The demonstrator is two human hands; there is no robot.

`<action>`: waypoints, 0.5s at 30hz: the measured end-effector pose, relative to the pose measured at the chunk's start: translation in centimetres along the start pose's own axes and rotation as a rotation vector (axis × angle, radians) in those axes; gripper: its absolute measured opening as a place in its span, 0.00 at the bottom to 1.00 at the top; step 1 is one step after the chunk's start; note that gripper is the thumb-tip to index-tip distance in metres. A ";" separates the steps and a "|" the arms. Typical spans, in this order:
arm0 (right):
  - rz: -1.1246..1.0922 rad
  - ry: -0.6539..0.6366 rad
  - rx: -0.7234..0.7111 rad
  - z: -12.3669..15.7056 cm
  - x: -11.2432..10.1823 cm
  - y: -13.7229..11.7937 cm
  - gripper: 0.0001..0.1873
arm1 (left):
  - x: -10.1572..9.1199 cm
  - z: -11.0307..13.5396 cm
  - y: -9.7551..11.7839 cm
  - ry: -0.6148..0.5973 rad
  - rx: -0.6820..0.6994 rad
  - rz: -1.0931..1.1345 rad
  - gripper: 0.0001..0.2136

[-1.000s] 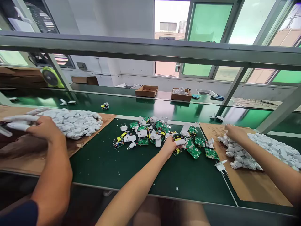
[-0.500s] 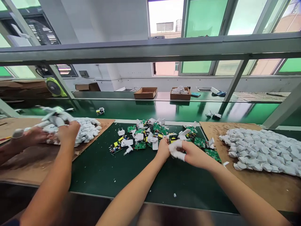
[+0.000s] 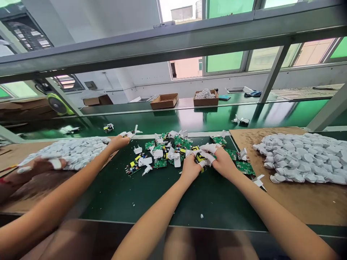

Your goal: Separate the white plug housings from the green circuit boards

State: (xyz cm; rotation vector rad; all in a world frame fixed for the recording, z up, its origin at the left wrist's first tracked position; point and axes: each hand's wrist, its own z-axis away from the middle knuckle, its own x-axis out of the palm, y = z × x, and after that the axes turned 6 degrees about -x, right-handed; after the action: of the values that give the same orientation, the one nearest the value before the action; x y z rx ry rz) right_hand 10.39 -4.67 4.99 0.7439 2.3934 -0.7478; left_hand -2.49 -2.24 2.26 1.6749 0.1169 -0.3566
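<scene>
My left hand (image 3: 189, 168) and my right hand (image 3: 221, 160) meet at the near edge of a heap of green circuit boards and white plug parts (image 3: 176, 148) on the dark green mat (image 3: 151, 195). Both wear white finger cots. Their fingers are closed together round a small charger piece with a yellow part (image 3: 201, 157), mostly hidden by the fingers. A green board (image 3: 245, 168) lies just right of my right hand.
A pile of white charger shells (image 3: 303, 157) rests on cardboard (image 3: 298, 206) at the right, and another pile (image 3: 70, 151) lies at the left. A co-worker's hand (image 3: 118, 141) reaches to the heap's left end, the other (image 3: 40, 166) by the left pile. Behind, a green belt (image 3: 189, 121) and two cardboard boxes (image 3: 164, 101).
My right hand left the right-hand pile and joined my left hand at the heap. The co-worker's arm stretched from the left pile toward the heap. The view tilted.
</scene>
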 end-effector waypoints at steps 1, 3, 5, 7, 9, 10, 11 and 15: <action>0.068 -0.024 -0.031 0.1 0.2 0.0 0.15 | 0.0 0.1 0.1 0.002 0.003 -0.010 0.18; 0.179 -0.060 -0.057 0.3 0.6 0.2 0.17 | 0.0 0.1 0.1 0.014 -0.003 -0.024 0.18; 0.234 -0.066 -0.055 0.5 0.9 0.3 0.18 | 0.0 0.0 -0.1 0.034 -0.014 -0.005 0.17; 0.216 -0.030 -0.055 0.6 1.1 0.4 0.18 | 0.1 -0.2 -0.4 0.021 -0.024 0.111 0.16; 0.167 0.058 -0.043 0.6 1.0 0.4 0.19 | 0.2 -0.3 -0.5 -0.031 -0.065 0.319 0.17; 0.154 0.111 -0.015 0.5 0.9 0.4 0.20 | 0.3 -0.4 -0.5 -0.057 -0.104 0.428 0.18; 0.156 0.151 0.030 0.5 0.8 0.3 0.21 | 0.3 -0.4 -0.3 -0.074 -0.148 0.527 0.19; 0.305 -0.003 0.293 0.5 0.7 -0.3 0.25 | 0.2 -0.2 0.8 -0.055 -0.254 0.871 0.22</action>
State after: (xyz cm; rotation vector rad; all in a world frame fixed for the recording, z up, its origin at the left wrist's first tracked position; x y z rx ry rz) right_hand 9.79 -4.94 4.33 1.1925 2.1203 -0.9746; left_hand -2.02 -2.16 3.00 1.3155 -0.5741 0.2634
